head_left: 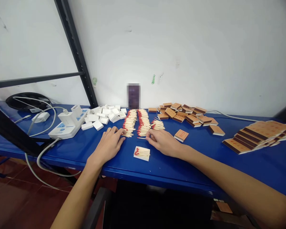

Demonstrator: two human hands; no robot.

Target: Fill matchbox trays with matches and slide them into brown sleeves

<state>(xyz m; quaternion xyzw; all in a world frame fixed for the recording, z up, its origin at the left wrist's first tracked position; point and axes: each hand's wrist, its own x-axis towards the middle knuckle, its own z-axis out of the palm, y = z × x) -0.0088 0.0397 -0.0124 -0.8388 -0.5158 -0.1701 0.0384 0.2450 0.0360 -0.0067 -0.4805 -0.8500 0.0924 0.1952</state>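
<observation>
My left hand [111,141] rests at the near end of the left row of red-tipped matches [130,122]; its index finger touches them and the thumb is held apart. My right hand [163,141] is closed in a pinch on a single match [141,138], whose red head points left. Beside that hand run a middle row of matches [143,123] and a smaller pile of matches [158,124]. Between my hands, nearer the edge, lies a white inner matchbox tray [146,158] holding several matches.
White trays [103,115] are heaped at left, near a power strip [66,127] with cables. Brown matchboxes [181,113] lie scattered at back right; one matchbox [181,135] lies closer. Stacked boxes [259,135] stand far right. A black rack post [79,60] rises at left.
</observation>
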